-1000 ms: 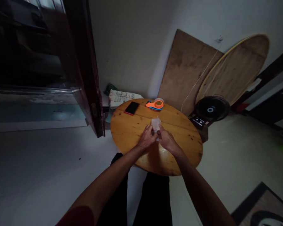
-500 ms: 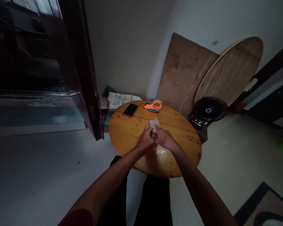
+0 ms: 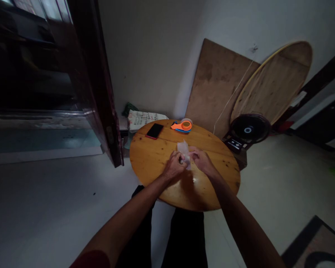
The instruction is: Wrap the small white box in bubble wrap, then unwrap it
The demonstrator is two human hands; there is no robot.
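Note:
My left hand (image 3: pixel 175 164) is closed over a small whitish, translucent sheet (image 3: pixel 183 147) above the middle of the round wooden table (image 3: pixel 150 160). The sheet stands out beyond the fingers, and a strip of it shows below them too. Whether it wraps anything inside the hand cannot be made out. Just to the right, my right hand (image 3: pixel 202 161) is apart from the left, its fingers loosely stretched toward the sheet's right edge with nothing seen in them.
At the table's far side lie a phone with a red edge (image 3: pixel 155 131) and an orange tape dispenser (image 3: pixel 181 125) with something blue under it. A black fan-like appliance (image 3: pixel 248 129) stands beyond the right edge. Boards (image 3: pixel 220 82) lean on the wall.
My right hand has drawn back to the right from the left hand and its fingers have loosened. More of the whitish sheet now shows. My left hand stays nearly in place.

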